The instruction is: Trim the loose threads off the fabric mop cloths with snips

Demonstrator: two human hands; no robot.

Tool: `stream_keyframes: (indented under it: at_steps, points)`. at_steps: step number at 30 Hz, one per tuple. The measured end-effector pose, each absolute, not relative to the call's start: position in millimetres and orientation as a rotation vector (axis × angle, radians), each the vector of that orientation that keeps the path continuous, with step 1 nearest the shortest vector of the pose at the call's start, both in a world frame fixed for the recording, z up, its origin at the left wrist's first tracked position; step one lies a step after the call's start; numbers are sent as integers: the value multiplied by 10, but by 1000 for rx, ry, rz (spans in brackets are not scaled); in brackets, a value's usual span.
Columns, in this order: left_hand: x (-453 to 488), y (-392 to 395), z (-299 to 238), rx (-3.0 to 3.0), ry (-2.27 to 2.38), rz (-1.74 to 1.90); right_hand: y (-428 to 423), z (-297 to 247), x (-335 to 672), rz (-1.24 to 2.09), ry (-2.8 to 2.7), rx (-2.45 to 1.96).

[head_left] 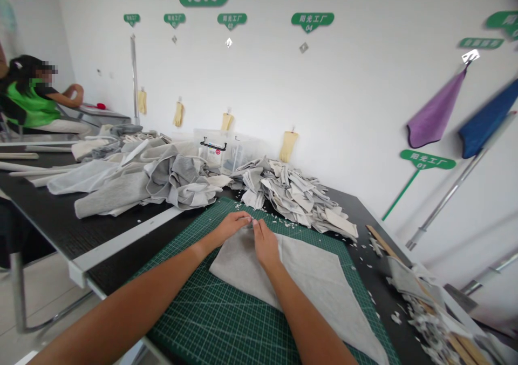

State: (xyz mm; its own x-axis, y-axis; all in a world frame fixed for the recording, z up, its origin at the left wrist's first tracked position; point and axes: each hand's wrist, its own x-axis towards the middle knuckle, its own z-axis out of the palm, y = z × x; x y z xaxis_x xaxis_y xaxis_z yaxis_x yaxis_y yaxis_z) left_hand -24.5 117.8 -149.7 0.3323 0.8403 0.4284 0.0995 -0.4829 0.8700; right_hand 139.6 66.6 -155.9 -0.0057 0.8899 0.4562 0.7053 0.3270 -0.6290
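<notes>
A pale grey piece of cloth (311, 273) lies across the green cutting mat (210, 311), its upper left edge lifted a little. My left hand (234, 225) pinches that edge from the left, fingers and thumb together. Close against it, my right hand (265, 242) grips the same edge, and the fingertips of both hands almost meet. Whether anything small sits between the fingertips is too fine to make out. Small white scraps dot the mat beyond my hands.
Cut grey cloth strips (291, 192) are heaped behind the mat, with larger grey cloths (162, 178) piled to the left. A clear plastic box (214, 151) stands by the wall. Scraps and a wooden strip (388, 243) lie at right. Another person (36, 103) sits far left.
</notes>
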Motion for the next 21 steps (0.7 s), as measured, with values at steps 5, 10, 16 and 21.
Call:
stream_keyframes:
  at_steps: [5,10,16,21]
  points:
    - [-258,1183,-1511,1834,838,1203,672,-1562,1398,261,-1780,-1446]
    - [-266,1227,-1552,1847,824,1196,664,-1564,1404,259,-1803,-1448]
    - [-276,1270,-1605,1832,820,1209,677,-1574,1413,216,-1824,-1443]
    - [-279,1254,-1601,1812,818,1200,687,-1574,1423,232,-1824,-1439]
